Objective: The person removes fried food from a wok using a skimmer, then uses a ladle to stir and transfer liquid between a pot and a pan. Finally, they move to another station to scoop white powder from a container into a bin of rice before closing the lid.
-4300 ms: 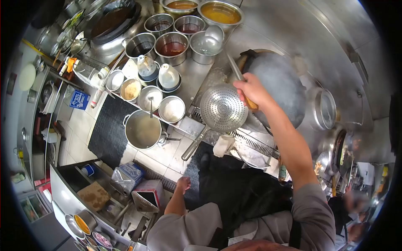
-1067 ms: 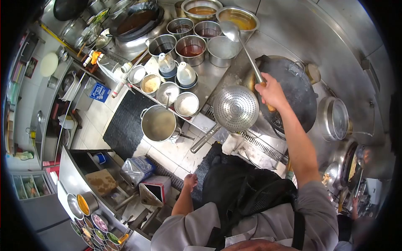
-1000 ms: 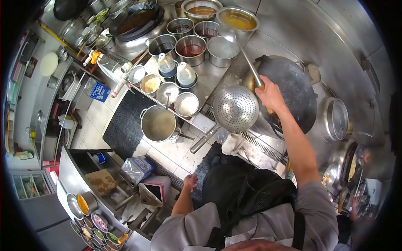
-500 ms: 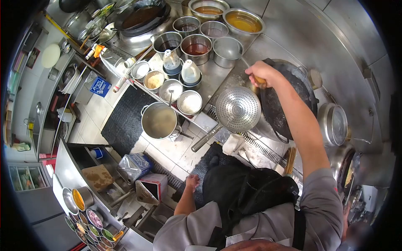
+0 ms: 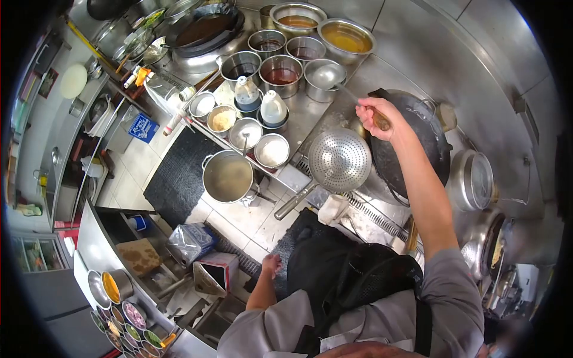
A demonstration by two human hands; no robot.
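My right hand (image 5: pixel 379 118) is wrapped round the wooden grip of a ladle (image 5: pixel 348 92). The ladle's round metal bowl lies at the mouth of a steel pot (image 5: pixel 322 94) on the counter. Below that hand, a large perforated strainer (image 5: pixel 339 160) rests with its handle over the counter's front edge. A dark wok (image 5: pixel 412 143) sits on the stove under my right forearm. My left hand (image 5: pixel 271 264) hangs low at my side above the floor, fingers loosely bent and nothing visible in them.
Several steel pots of dark and red liquid (image 5: pixel 280 71), two squeeze bottles (image 5: pixel 273 107) and seasoning bowls (image 5: pixel 271 149) crowd the counter. A deep stockpot (image 5: pixel 228 176) stands off its front edge. Tins (image 5: pixel 216 271) and a shelf unit (image 5: pixel 140 262) are on my left; a lidded pot (image 5: pixel 477 179) is at right.
My right hand has shifted slightly, and the ladle's bowl now shows more plainly at the pot's mouth. The strainer stays put; my left hand remains low, its fingers turned a little.
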